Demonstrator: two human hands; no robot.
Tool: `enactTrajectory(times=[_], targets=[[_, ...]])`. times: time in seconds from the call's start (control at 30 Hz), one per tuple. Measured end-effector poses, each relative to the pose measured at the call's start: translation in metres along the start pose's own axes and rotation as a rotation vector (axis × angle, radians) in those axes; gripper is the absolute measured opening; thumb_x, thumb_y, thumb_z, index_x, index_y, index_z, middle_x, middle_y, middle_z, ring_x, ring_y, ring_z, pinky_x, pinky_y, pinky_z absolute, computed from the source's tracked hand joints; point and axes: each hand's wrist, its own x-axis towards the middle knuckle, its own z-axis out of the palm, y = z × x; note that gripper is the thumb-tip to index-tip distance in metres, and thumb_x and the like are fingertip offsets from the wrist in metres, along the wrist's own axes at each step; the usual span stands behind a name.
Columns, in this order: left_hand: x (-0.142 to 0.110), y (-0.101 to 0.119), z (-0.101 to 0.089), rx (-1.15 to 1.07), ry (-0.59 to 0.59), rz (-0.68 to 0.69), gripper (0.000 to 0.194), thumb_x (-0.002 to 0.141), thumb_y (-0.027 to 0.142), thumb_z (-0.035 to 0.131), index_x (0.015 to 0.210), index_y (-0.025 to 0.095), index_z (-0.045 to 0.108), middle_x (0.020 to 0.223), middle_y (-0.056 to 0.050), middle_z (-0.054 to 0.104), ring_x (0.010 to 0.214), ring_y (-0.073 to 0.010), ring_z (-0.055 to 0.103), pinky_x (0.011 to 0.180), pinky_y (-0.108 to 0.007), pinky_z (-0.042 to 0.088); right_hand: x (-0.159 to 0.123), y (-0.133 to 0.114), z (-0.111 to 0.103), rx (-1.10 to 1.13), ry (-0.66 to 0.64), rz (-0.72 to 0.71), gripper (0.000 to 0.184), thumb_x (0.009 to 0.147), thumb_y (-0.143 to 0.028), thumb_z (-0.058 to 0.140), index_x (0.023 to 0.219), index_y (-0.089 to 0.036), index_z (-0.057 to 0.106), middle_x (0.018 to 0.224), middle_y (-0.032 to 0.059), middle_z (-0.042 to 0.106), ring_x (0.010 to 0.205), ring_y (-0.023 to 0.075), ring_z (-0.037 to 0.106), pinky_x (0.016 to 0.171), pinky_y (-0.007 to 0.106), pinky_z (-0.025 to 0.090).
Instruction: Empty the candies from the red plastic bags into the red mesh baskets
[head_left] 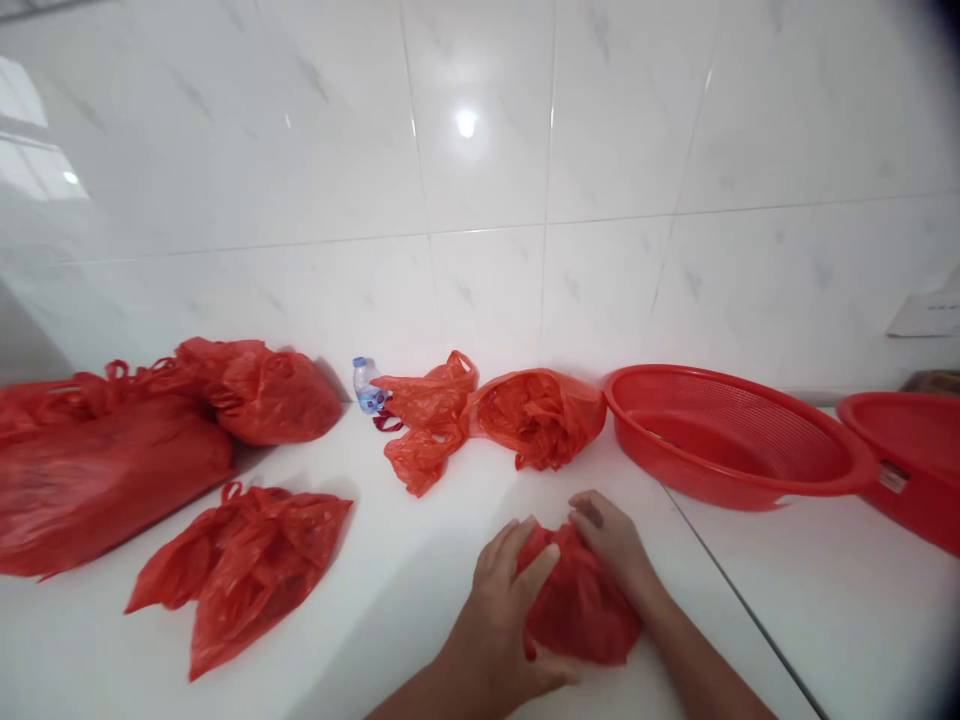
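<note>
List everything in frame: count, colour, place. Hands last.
small bag: 1, red plastic, front centre of the counter, between both hands
filled bags: 2, red, far left, one large and flat, one bulging against the wall behind it
flat bag: 1, red, crumpled, left of centre on the counter
crumpled bags: a cluster, red, centre back near the wall; exact count unclear
open bag: 1, red, mouth facing the camera, left of the basket
water bottle: 1, clear with blue cap, against the wall
colander basket: 1, red, round, right of centre
basin: 1, red, far right, partly cut off
counter: 1, white
wall tiles: white, glossy
left hand: 1, on the small bag's left side
right hand: 1, on its top right
</note>
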Motion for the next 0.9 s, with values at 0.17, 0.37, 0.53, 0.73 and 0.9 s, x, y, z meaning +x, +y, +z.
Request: enactTrajectory(times=[0.17,0.37,0.53,0.73,0.9], targets=[[0.001,-0.009,-0.014,0.033,-0.245,-0.184,0.066,0.063,0.001,0.053,0.123,0.028,0.053,0.118,-0.009,0.060,0.105,-0.0257,0.056,0.089,-0.041,0.045,-0.009,-0.013,0.011,0.097,-0.149,0.014,0.026,0.076,-0.045,0.052,0.083,-0.021,0.059,0.081,0.0029,0.064,0.077,0.0208,0.061,0.072,0.033,0.048],[-0.022,-0.027,-0.073,0.055,0.085,-0.456,0.055,0.057,-0.002,0.041,0.101,0.026,0.062,0.093,-0.001,0.065,0.088,-0.0173,0.060,0.081,-0.030,0.047,-0.001,-0.004,0.007,0.099,-0.162,0.176,0.031,0.068,-0.049,0.056,0.081,-0.021,0.061,0.077,0.0034,0.063,0.069,0.0204,0.063,0.067,0.031,0.050],[-0.056,-0.049,-0.145,0.374,0.570,-0.647,0.039,0.070,0.009,0.048,0.104,0.025,0.059,0.100,-0.003,0.064,0.091,-0.0209,0.060,0.081,-0.034,0.048,-0.003,-0.005,0.010,0.087,-0.170,0.156,0.028,0.066,-0.047,0.055,0.078,-0.022,0.063,0.075,0.0032,0.064,0.072,0.0213,0.063,0.067,0.031,0.050],[-0.082,-0.071,-0.191,0.852,0.699,-0.829,0.042,0.074,0.029,0.058,0.113,0.016,0.055,0.117,-0.014,0.053,0.111,-0.0333,0.052,0.092,-0.049,0.043,-0.005,-0.005,0.011,0.012,-0.158,0.113,0.024,0.071,-0.043,0.052,0.078,-0.023,0.062,0.073,0.0011,0.064,0.071,0.0203,0.060,0.068,0.031,0.046],[-0.069,-0.075,-0.168,1.056,0.596,-0.664,0.043,0.077,0.032,0.059,0.118,0.019,0.051,0.143,-0.017,0.033,0.133,-0.0390,0.029,0.103,-0.062,0.026,-0.006,-0.005,0.012,0.000,-0.160,0.079,0.021,0.073,-0.041,0.050,0.076,-0.023,0.061,0.070,-0.0007,0.062,0.069,0.0188,0.058,0.066,0.029,0.044]])
